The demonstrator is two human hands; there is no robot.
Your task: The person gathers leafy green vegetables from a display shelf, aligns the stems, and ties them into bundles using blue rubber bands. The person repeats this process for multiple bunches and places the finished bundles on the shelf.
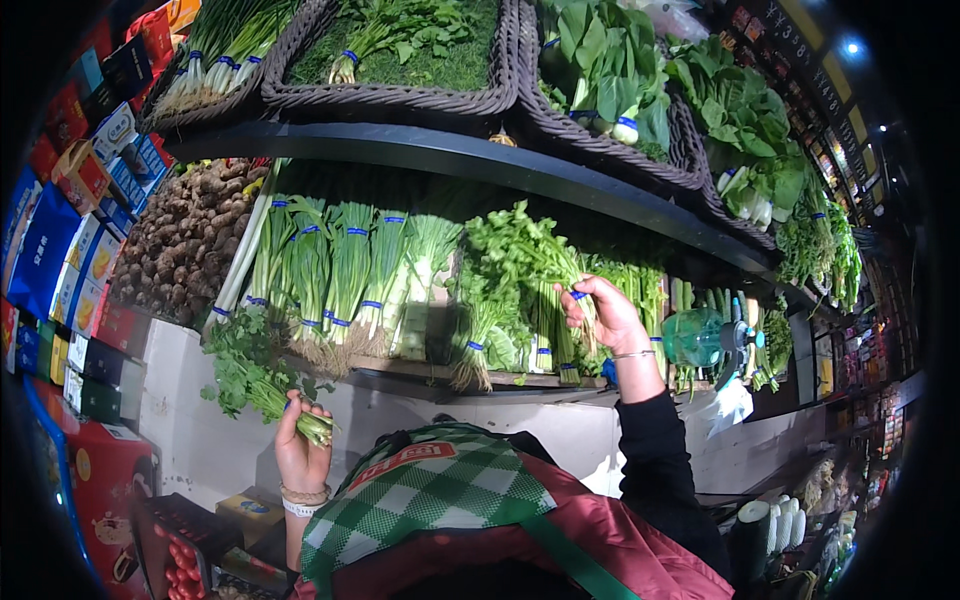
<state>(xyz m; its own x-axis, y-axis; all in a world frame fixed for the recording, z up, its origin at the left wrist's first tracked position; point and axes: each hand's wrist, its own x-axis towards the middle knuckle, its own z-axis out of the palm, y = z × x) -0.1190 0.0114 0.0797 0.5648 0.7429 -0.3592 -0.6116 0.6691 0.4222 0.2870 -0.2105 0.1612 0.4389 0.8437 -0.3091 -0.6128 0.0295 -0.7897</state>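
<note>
My left hand [304,446] grips the stems of a cilantro bunch [240,364], its leaves pointing up and left, in front of the lower shelf. Out over that shelf, my right hand [611,311] is closed around the stem end of a leafy celery-like bunch [521,251] bound with blue tape. Right beneath it lies another rooted green bunch [476,349] with a blue band. Left of that stand several taped bundles of green garlic or leeks [349,262], roots toward me. A teal-tinted plastic spray bottle [694,337] is to the right of my right wrist.
Wicker baskets [390,97] of greens sit on the upper shelf, whose dark front edge [450,150] overhangs the lower display. Brown taro-like tubers [187,240] are heaped at left, beside stacked boxes [60,240]. A crate of tomatoes [180,562] stands low at left.
</note>
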